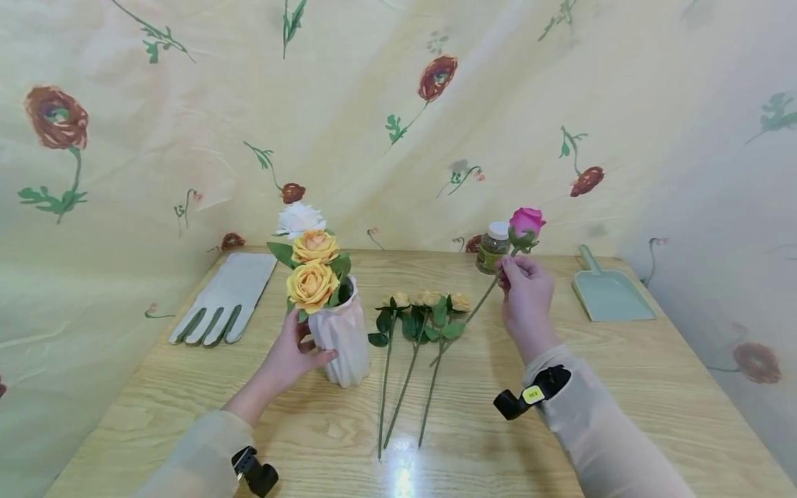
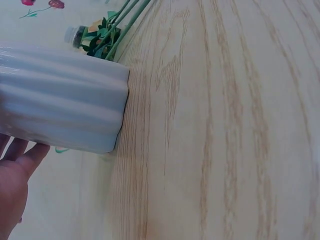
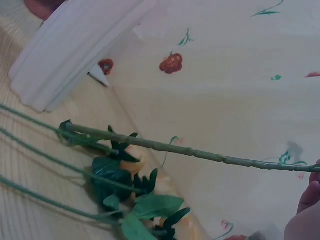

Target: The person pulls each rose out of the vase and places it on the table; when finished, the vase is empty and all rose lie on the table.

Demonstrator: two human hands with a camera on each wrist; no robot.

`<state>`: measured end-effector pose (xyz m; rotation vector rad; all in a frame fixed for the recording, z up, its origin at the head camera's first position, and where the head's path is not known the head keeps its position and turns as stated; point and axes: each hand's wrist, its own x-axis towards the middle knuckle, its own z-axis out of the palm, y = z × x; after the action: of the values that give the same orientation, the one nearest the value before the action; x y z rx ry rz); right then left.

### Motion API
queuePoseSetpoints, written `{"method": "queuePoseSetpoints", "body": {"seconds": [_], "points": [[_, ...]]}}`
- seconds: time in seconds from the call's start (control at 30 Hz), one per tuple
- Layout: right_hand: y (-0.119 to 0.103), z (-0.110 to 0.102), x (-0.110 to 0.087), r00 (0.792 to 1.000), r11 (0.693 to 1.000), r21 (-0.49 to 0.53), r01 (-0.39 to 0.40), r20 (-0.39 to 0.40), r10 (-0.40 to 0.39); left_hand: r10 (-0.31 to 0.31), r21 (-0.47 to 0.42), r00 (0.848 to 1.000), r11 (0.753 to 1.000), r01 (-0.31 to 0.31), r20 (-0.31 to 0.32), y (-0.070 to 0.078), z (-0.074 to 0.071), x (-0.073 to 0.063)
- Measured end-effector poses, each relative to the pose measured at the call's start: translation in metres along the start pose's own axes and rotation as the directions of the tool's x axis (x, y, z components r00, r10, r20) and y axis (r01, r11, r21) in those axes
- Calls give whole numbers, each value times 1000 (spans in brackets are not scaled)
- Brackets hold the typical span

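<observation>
My left hand (image 1: 288, 358) holds the white fluted vase (image 1: 345, 339) from its left side, thumb in front. A white rose (image 1: 300, 220) and two yellow-orange roses (image 1: 313, 285) stand in the vase. In the left wrist view, fingers (image 2: 34, 156) lie against the vase (image 2: 60, 100). My right hand (image 1: 528, 294) pinches a pink rose (image 1: 526, 221) by its stem just below the bloom. Its stem (image 3: 190, 151) slants down-left, with its lower end over the lying roses. Several pale yellow roses (image 1: 429, 299) lie between the hands, stems toward me.
At the back left lies a white glove (image 1: 230, 294) with grey-green between its fingers. A small jar (image 1: 494, 249) with a white lid stands behind the pink rose. A pale green dustpan (image 1: 610, 294) lies at the right. Floral cloth (image 1: 361, 124) hangs along the table's back edge.
</observation>
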<state>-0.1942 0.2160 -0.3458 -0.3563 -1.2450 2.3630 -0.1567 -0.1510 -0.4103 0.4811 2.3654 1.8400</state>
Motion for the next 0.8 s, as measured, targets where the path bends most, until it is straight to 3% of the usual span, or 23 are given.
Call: {"method": "queuePoseSetpoints", "body": {"seconds": [0.3,0.5,0.7,0.8], "points": [[14,-19,-1,1000,994,-106,15,6,-14,11,-13,1000,1000,-11,-1,1,0,-1],[24,-31,-3,1000,983,-183,-26,-7,26,-5,-6,1000,1000,5,-9,0,-1,0],[35,-42,-5,997,942,-327,-76,1,80,11,-14,1000,1000,-11,-4,0,-1,0],[40,-49,-7,993,907,-411,-96,18,113,14,-19,1000,1000,-14,2,0,0,-1]]}}
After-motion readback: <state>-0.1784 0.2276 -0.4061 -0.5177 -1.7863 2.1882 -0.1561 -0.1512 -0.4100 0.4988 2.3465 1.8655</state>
